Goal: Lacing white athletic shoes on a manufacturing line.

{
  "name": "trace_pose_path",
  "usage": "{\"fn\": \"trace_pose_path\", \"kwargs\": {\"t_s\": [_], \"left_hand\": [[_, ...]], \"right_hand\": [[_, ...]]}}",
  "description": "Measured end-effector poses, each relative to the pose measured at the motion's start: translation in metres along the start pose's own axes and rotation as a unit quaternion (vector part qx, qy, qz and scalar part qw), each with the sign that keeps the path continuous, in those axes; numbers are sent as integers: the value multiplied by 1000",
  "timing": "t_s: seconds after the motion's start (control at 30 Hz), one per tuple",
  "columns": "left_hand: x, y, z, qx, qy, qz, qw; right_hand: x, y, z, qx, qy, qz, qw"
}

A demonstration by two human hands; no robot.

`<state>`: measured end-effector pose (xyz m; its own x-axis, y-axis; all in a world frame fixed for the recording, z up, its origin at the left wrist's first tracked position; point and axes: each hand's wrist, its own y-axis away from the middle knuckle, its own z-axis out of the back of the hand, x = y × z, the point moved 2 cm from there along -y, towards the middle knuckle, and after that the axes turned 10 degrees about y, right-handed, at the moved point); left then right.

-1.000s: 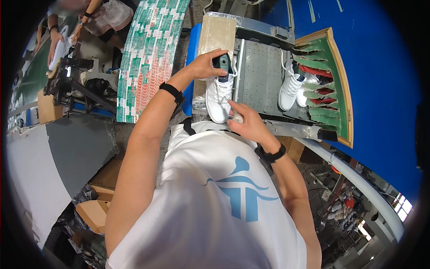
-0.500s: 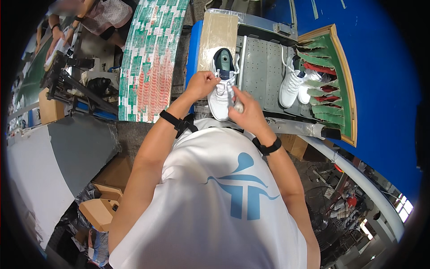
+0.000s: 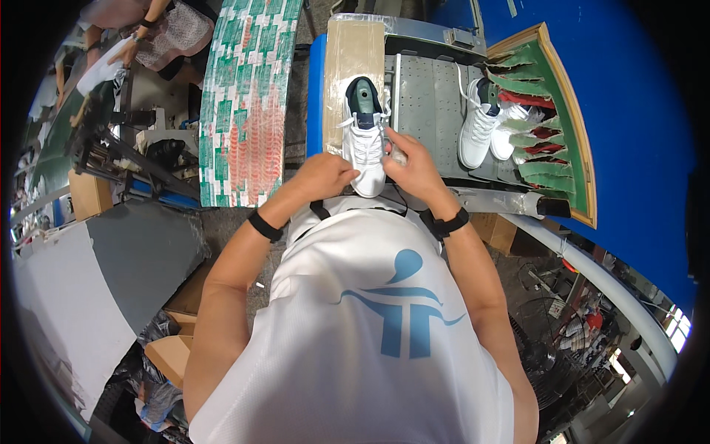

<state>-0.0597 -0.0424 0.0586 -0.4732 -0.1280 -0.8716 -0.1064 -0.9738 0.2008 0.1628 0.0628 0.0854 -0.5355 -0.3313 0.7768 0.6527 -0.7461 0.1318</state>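
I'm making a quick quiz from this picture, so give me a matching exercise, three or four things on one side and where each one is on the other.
Things:
1. white shoe with laces
2. second white shoe
3. patterned green and red sheet
4. black wristband

Places:
A. on the left arm
B. between the left hand and right hand
C. left of the work surface
D. beside the green rack

Pairs: 1-B, 2-D, 3-C, 4-A
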Motion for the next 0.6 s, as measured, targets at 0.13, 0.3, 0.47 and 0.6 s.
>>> {"fn": "trace_pose_path", "kwargs": {"t_s": [0.13, 0.3, 0.47, 0.6], "left_hand": [[-23, -40, 40, -148, -50, 43, 987], [5, -116, 22, -187, -109, -50, 975], [47, -127, 31, -79, 91, -34, 992], [36, -132, 29, -74, 146, -61, 985]], "right_hand": [[-12, 6, -1, -27, -65, -59, 996], [-1, -5, 2, 18, 72, -4, 997], [36, 40, 24, 82, 200, 70, 974], [54, 55, 22, 57, 128, 34, 989]]}}
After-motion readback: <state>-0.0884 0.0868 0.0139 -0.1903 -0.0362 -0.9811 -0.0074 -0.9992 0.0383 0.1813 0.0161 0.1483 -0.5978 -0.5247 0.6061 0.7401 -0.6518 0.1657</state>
